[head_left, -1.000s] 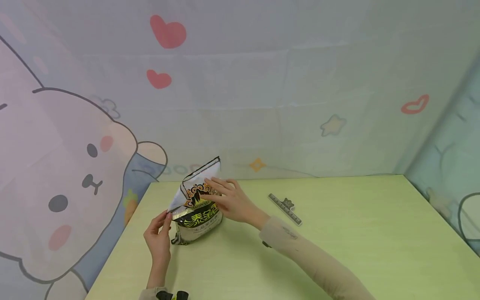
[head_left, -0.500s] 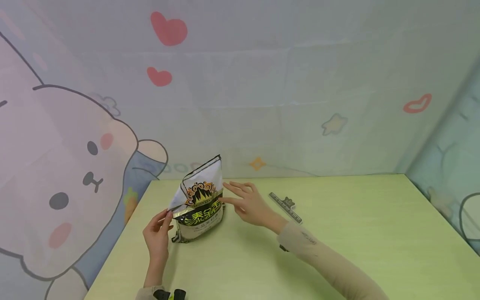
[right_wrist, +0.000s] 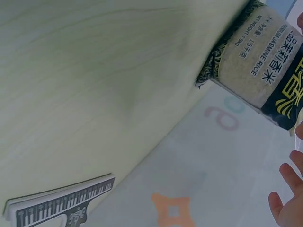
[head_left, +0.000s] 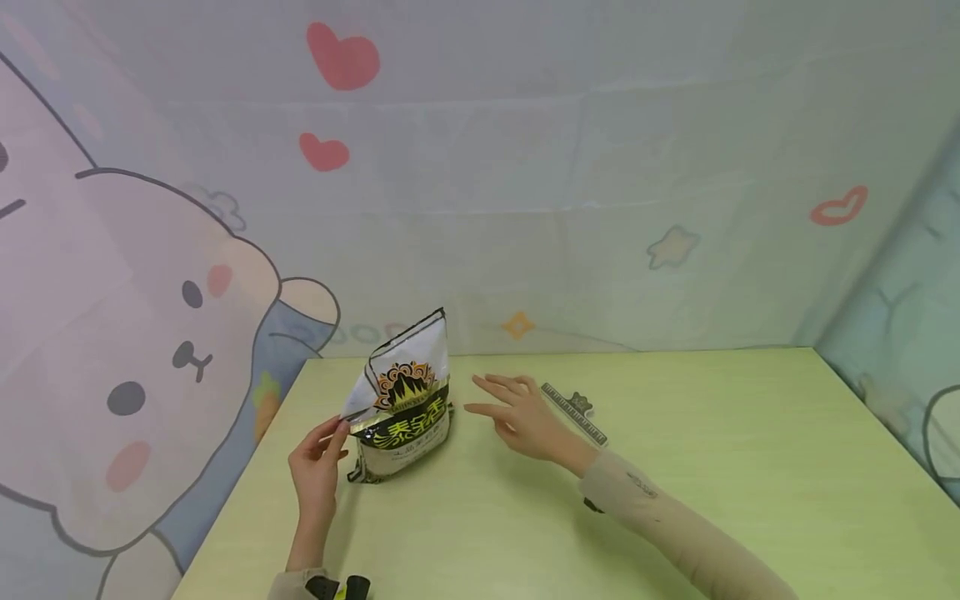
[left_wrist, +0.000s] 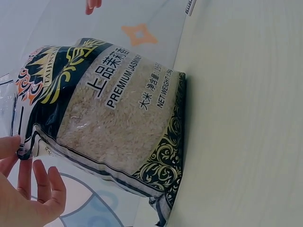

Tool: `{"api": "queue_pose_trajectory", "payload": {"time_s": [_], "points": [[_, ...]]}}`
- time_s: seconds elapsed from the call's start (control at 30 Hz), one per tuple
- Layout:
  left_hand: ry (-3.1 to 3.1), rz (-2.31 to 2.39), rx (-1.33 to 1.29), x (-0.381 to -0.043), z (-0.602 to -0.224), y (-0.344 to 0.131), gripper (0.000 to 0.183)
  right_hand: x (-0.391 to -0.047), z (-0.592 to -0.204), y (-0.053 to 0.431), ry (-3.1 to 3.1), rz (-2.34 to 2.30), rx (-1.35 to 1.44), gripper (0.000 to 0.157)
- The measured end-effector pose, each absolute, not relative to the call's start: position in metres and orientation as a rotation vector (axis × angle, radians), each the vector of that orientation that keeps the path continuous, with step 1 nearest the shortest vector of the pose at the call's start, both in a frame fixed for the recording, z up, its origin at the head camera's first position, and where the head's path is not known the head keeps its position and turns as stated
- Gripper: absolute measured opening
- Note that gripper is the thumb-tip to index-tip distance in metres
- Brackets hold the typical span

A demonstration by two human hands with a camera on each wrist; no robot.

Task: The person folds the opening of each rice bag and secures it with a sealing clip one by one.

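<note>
A bag of jasmine rice (head_left: pixel 411 439) stands upright on the table, its white top folded over at the left corner. My left hand (head_left: pixel 315 473) pinches that left edge between thumb and fingers; the left wrist view shows the hand (left_wrist: pixel 26 201) at the bag's (left_wrist: pixel 106 106) edge, with the rice visible through the clear front. To the right of the bag, apart from it, my right hand (head_left: pixel 528 421) holds nothing, its fingers extended towards the bag. Just beyond this hand lies a bag clip (head_left: pixel 576 414) with a keyboard-like pattern and a bear-shaped tab, also in the right wrist view as the clip (right_wrist: pixel 64 203).
The pale green table (head_left: pixel 712 467) reaches back to a cloth backdrop (head_left: pixel 487 167) printed with hearts, a star and a large cartoon animal. The bag stands near the table's left side, a little in front of the backdrop.
My right hand has come off the bag's front and moved right, towards the clip. The left hand keeps its pinch on the bag's left edge, and the bag stays in place.
</note>
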State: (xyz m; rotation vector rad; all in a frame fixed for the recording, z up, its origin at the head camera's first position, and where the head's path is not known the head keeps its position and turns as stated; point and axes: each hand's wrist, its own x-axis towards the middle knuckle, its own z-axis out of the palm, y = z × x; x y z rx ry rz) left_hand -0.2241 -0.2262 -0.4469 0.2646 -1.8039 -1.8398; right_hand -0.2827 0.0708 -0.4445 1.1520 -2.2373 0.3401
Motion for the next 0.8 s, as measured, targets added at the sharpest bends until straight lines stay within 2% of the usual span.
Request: {"api": "queue_pose_trajectory", "payload": {"time_s": [0.37,0.8], "points": [[-1.795,-1.852,0.292,-0.223,-0.444,-0.224,0.024,-0.287,-0.45,0.1,-2.301,0.431,1.061,0.028],[-1.788,-1.858,0.302,-0.223,-0.445,-0.224,0.024,-0.29,-0.466,0.125,-2.445,0.365,0.888,0.025]]}}
